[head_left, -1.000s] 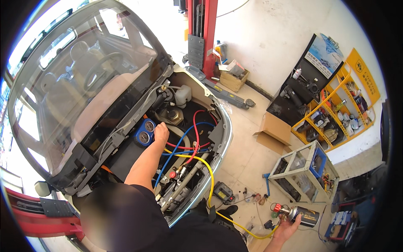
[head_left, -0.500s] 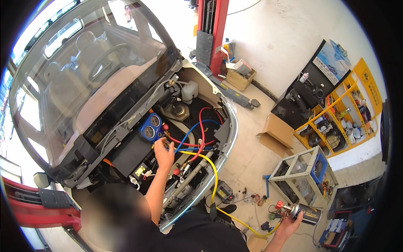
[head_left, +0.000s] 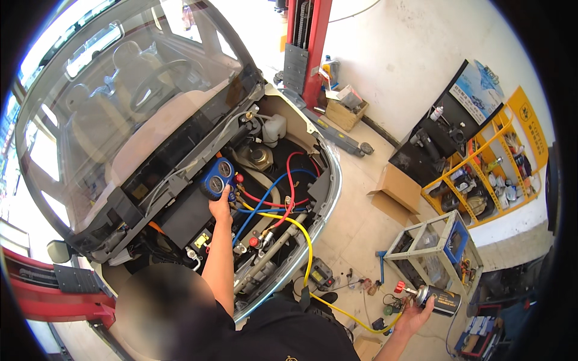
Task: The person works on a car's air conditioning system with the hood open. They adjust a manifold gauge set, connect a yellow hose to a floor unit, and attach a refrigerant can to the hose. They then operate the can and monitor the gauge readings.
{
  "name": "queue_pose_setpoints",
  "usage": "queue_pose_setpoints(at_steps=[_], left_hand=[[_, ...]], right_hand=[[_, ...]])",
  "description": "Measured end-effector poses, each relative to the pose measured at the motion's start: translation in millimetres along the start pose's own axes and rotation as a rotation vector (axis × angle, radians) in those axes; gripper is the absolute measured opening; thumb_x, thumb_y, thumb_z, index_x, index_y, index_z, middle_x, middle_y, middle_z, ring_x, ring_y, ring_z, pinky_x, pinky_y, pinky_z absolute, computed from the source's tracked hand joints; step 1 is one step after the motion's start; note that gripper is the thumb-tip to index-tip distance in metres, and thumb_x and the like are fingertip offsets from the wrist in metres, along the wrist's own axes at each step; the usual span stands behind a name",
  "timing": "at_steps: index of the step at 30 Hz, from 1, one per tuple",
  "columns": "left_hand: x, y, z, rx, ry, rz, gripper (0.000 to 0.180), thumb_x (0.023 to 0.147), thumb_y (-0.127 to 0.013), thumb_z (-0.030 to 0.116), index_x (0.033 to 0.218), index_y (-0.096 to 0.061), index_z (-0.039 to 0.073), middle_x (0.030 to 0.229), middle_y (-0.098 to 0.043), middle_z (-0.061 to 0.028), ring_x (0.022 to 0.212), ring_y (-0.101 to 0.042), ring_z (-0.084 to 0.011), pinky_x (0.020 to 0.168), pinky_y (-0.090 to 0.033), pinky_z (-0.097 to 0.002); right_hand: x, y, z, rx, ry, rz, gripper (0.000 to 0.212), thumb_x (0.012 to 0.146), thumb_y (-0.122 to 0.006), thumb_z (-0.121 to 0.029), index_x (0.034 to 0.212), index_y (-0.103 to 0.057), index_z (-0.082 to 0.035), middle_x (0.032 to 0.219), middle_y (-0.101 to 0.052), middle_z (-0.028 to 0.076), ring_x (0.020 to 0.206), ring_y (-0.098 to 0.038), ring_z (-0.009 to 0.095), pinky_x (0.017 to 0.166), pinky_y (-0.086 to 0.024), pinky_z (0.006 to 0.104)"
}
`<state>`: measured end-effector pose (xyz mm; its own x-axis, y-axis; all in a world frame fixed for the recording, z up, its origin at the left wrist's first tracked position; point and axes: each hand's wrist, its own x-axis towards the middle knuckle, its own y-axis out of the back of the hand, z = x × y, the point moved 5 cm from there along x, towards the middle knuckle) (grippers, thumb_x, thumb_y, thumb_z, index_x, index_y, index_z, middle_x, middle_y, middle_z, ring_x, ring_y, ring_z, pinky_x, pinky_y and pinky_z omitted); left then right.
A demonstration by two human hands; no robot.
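Observation:
My left hand [head_left: 221, 208] grips the lower edge of a blue manifold gauge set [head_left: 208, 188] with two round dials, thumb in front, fingers mostly hidden behind it. The gauge set is over the open front bay of a car [head_left: 180, 210]. Red [head_left: 289, 186], blue [head_left: 245, 227] and yellow [head_left: 308, 240] hoses run from it. Far to the lower right, my right hand [head_left: 412, 319] is closed round a black and silver can [head_left: 442, 301], held on its side. A can tap with a red handle [head_left: 400, 287] sits on its end, and the yellow hose reaches that hand.
A red lift post [head_left: 310, 60] rises beyond the car, its arm [head_left: 337, 135] low over the floor. On the right stand a metal frame cart [head_left: 421, 224], a cardboard box [head_left: 397, 191] and a yellow rack [head_left: 481, 180]. Small tools and parts lie on the floor by the bumper.
My left hand has moved from the hose fittings below the gauges up and left onto the gauge set, which has shifted slightly. My right hand keeps the can in nearly the same place.

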<state>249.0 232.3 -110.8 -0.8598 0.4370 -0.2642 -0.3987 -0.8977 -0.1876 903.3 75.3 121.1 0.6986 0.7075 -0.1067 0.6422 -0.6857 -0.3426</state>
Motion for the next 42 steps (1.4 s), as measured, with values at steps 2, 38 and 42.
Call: queue_pose_setpoints(at_steps=[2, 38, 42], left_hand=[[2.8, 0.2, -3.6, 0.022, 0.038, 0.092, 0.052, 0.077, -0.086, 0.021, 0.118, -0.064, -0.004, 0.110, -0.071, -0.0100, 0.096, -0.066, -0.0212, 0.088, -0.051, -0.0351], [-63.0, 155.8, -11.1, -0.394, 0.290, -0.145, 0.033, 0.093, -0.072, 0.033, 0.117, -0.063, 0.012, 0.106, -0.069, 0.0003, 0.093, -0.066, -0.0149, 0.085, -0.056, -0.0370], [-59.4, 169.0, -36.5, -0.366, 0.392, -0.113, 0.034, 0.092, -0.073, 0.036, 0.114, -0.063, 0.013, 0.104, -0.069, 0.0001, 0.093, -0.065, -0.0155, 0.085, -0.055, -0.0365]], right_hand=[[-0.9, 4.9, 1.0, -0.007, -0.002, 0.009, 0.047, 0.095, -0.062, -0.038, 0.128, -0.053, -0.005, 0.119, -0.064, 0.011, 0.090, -0.065, 0.019, 0.064, -0.056, 0.0334], [11.5, -22.9, 14.3, -0.109, -0.011, -0.151, 0.045, 0.095, -0.061, -0.038, 0.127, -0.056, -0.006, 0.120, -0.065, 0.009, 0.095, -0.064, 0.017, 0.067, -0.055, 0.0330], [13.2, -27.7, 12.9, -0.114, -0.012, -0.173, 0.043, 0.096, -0.061, -0.033, 0.126, -0.056, -0.004, 0.121, -0.064, 0.012, 0.098, -0.064, 0.018, 0.068, -0.056, 0.0350]])
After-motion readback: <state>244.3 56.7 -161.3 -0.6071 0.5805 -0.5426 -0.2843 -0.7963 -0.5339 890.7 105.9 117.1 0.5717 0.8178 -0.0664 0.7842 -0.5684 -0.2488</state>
